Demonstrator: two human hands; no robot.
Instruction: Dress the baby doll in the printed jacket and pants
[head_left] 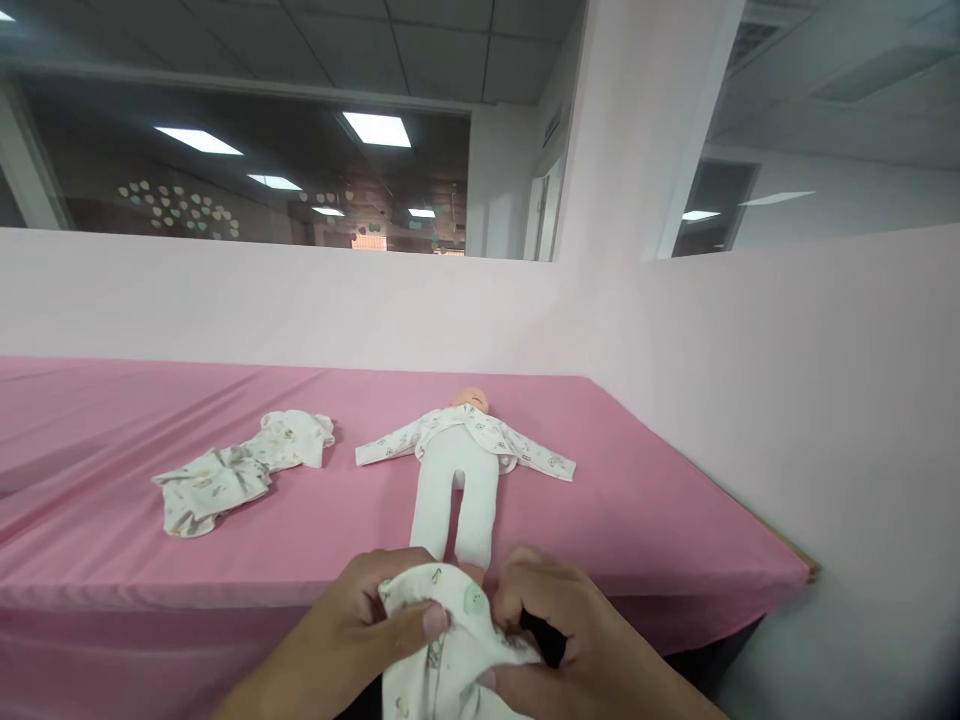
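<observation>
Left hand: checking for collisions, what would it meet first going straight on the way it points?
The left hand grips the printed garment, so that comes first; beyond it, probably the doll's white legs, though depth is unclear.

At the bottom centre of the frame, the left hand [352, 625] and the right hand [570, 640] are both gripping a small printed white garment [450, 640], bunching it between thumbs and fingers just at the near edge of the pink tabletop [637, 500]; right beyond it, in the middle of the frame, a doll [459, 470] is lying on its back, wearing an open printed top with sleeves spread wide and white legs pointing toward the hands; to its left, apart from it, a crumpled printed cloth [232, 475] is lying; a pale pink partition [300, 300] is rising behind the tabletop.
</observation>
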